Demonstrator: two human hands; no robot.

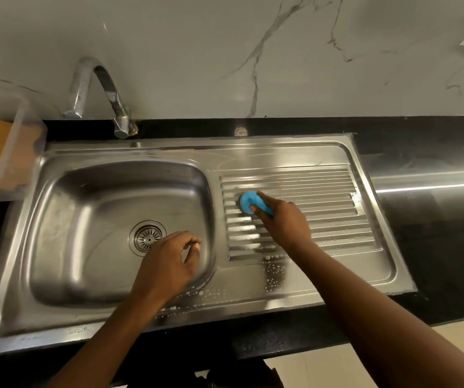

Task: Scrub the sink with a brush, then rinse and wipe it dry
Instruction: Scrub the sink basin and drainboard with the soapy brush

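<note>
Centre frame, the right grip (287, 222) holds a blue brush (249, 201) against the sink's ribbed drainboard (326, 191); the left grip (166, 261), loosely curled, seemingly empty, hangs over the basin (85, 233).

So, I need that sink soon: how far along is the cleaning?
Done: hard to tell, but foam spots on the front rim suggest some scrubbing. In hand: the right hand grips the blue brush on the ribbed drainboard; the left hand hangs empty over the basin. Left: rinsing, since no water runs from the tap, and wiping.
</note>
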